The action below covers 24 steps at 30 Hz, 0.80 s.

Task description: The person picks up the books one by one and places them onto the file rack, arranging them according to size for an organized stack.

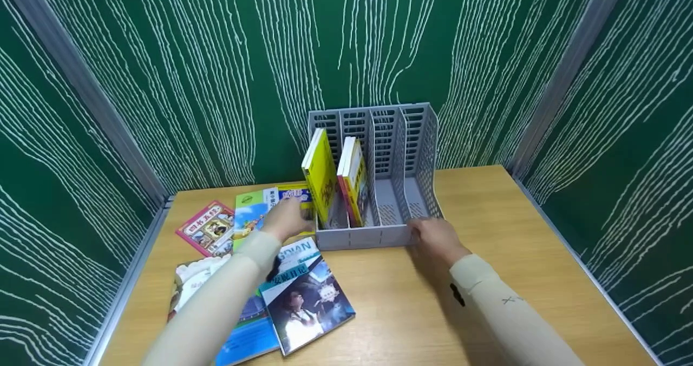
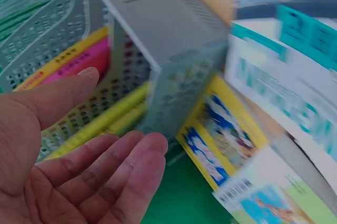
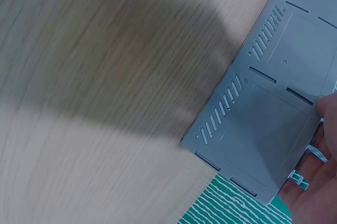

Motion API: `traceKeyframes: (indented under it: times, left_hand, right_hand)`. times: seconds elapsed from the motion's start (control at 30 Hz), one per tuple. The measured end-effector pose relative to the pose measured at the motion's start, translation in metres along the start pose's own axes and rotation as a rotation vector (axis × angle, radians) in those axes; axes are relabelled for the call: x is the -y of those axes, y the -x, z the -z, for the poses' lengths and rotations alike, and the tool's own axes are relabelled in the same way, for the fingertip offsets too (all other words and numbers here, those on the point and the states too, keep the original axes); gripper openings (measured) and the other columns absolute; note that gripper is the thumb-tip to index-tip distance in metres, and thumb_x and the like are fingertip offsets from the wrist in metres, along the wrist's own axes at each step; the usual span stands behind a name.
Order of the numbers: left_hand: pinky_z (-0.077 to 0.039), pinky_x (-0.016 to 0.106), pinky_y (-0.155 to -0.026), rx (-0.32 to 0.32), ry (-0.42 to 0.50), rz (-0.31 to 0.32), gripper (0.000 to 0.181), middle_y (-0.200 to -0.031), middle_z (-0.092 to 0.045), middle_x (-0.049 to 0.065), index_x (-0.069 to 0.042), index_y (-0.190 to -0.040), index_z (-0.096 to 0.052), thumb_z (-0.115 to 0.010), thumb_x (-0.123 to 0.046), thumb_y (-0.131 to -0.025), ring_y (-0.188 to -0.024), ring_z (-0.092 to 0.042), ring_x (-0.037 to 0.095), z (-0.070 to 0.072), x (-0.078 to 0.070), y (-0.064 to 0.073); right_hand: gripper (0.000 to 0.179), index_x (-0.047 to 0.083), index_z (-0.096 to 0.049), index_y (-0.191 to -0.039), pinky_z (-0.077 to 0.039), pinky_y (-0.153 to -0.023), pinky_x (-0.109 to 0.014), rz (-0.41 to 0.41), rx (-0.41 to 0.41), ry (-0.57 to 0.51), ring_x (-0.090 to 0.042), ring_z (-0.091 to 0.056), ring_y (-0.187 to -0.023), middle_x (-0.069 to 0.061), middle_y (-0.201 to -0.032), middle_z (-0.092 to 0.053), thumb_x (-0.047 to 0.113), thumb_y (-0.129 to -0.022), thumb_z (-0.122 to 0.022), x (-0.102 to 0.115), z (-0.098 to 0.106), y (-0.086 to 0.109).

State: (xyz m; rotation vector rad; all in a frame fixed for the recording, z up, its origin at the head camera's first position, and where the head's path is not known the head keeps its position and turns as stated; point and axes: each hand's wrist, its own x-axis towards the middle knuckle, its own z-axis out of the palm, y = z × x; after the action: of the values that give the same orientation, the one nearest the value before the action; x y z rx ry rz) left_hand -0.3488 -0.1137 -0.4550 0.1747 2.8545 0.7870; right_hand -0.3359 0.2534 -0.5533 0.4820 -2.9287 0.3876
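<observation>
A grey four-slot file rack (image 1: pixel 373 239) stands at the back of the wooden table. In its leftmost slot leans a yellow-green book (image 1: pixel 324 179); the second slot holds thin books (image 1: pixel 354 184) with yellow and red covers. My right hand (image 1: pixel 437 239) grips the rack's front wall near its right corner, thumb on the outer face in the right wrist view. Beside the rack's left wall is my left hand (image 1: pixel 287 219), above a yellow-and-blue book (image 1: pixel 296 194) on the table. The left wrist view shows this hand's palm empty, thumb spread away from its extended fingers.
Left of the rack lie a pink-bordered book (image 1: pixel 208 228), a green-and-blue book (image 1: pixel 249 214) and a magazine (image 1: pixel 308 306) overlapping a blue book (image 1: pixel 252 339). My left forearm crosses above a pale-covered book (image 1: pixel 189 279). Green walls (image 1: pixel 379 41) with white lines enclose the table.
</observation>
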Motion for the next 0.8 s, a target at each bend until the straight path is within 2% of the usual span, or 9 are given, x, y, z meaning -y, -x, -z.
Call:
traceKeyframes:
  times: [0.07, 0.13, 0.27, 0.37, 0.43, 0.53, 0.67, 0.8]
  left_hand:
    - [-0.06, 0.042, -0.075, 0.003, -0.07, 0.008, 0.028, -0.091, -0.072, 0.01, -0.003, -0.105, -0.074, -0.09, -0.019, -0.088, -0.075, -0.061, 0.022, 0.0, 0.012, 0.006]
    - [-0.062, 0.043, -0.077, 0.004, -0.103, 0.019, 0.029, -0.094, -0.073, 0.011, -0.002, -0.104, -0.074, -0.091, -0.017, -0.087, -0.079, -0.065, 0.024, -0.001, 0.025, 0.012]
    - [-0.064, 0.051, -0.091, -0.014, -0.156, 0.047, 0.041, -0.113, -0.077, 0.019, 0.002, -0.113, -0.074, -0.093, -0.019, -0.085, -0.1, -0.073, 0.036, -0.007, 0.051, 0.022]
    - [-0.064, 0.052, -0.09, -0.016, -0.172, 0.069, 0.044, -0.112, -0.076, 0.019, 0.004, -0.114, -0.073, -0.094, -0.021, -0.084, -0.096, -0.072, 0.033, -0.01, 0.066, 0.025]
    - [-0.063, 0.049, -0.085, 0.001, -0.168, 0.083, 0.043, -0.104, -0.075, 0.015, 0.004, -0.114, -0.073, -0.093, -0.021, -0.085, -0.085, -0.068, 0.027, -0.012, 0.073, 0.027]
    - [-0.061, 0.046, -0.079, 0.015, -0.158, 0.102, 0.037, -0.093, -0.074, 0.012, 0.002, -0.104, -0.075, -0.092, -0.026, -0.087, -0.075, -0.062, 0.023, -0.018, 0.084, 0.031]
    - [-0.063, 0.049, -0.085, 0.065, -0.188, 0.116, 0.054, -0.101, -0.077, 0.017, 0.004, -0.112, -0.074, -0.089, -0.042, -0.089, -0.078, -0.065, 0.023, -0.032, 0.094, 0.039]
    - [-0.062, 0.055, -0.096, 0.1, -0.216, 0.102, 0.075, -0.117, -0.076, 0.023, 0.009, -0.127, -0.068, -0.091, -0.048, -0.085, -0.096, -0.072, 0.031, -0.039, 0.096, 0.044]
  right_hand:
    - [0.022, 0.007, -0.079, -0.111, -0.063, -0.081, -0.057, -0.009, 0.009, -0.003, -0.032, -0.074, -0.084, -0.012, -0.096, -0.081, 0.001, -0.098, -0.062, -0.001, 0.0, 0.0]
    - [0.023, 0.007, -0.079, -0.113, -0.063, -0.085, -0.056, -0.028, 0.031, -0.008, -0.031, -0.074, -0.087, -0.012, -0.101, -0.081, 0.002, -0.099, -0.062, 0.0, 0.0, -0.001]
    - [0.025, 0.008, -0.079, -0.116, -0.063, -0.091, -0.056, -0.043, 0.047, -0.019, -0.032, -0.075, -0.093, -0.013, -0.107, -0.082, 0.002, -0.099, -0.062, 0.0, 0.0, -0.001]
    - [0.025, 0.008, -0.081, -0.115, -0.063, -0.089, -0.055, -0.029, 0.027, -0.021, -0.033, -0.077, -0.093, -0.012, -0.106, -0.082, 0.003, -0.099, -0.062, -0.001, 0.001, -0.001]
    - [0.025, 0.008, -0.081, -0.113, -0.064, -0.089, -0.054, -0.025, 0.016, -0.021, -0.034, -0.078, -0.094, -0.012, -0.105, -0.083, 0.003, -0.099, -0.061, -0.002, 0.001, -0.002]
    - [0.024, 0.008, -0.081, -0.112, -0.063, -0.09, -0.054, -0.024, 0.016, -0.019, -0.035, -0.078, -0.096, -0.013, -0.106, -0.082, 0.003, -0.099, -0.061, -0.001, 0.002, -0.002]
    - [0.022, 0.007, -0.079, -0.112, -0.063, -0.088, -0.055, -0.024, 0.026, -0.006, -0.035, -0.076, -0.093, -0.014, -0.103, -0.081, 0.002, -0.098, -0.062, 0.0, 0.002, -0.001]
    - [0.021, 0.008, -0.079, -0.109, -0.063, -0.086, -0.055, -0.024, 0.018, -0.013, -0.032, -0.075, -0.089, -0.013, -0.1, -0.08, 0.003, -0.099, -0.062, 0.0, 0.0, 0.0]
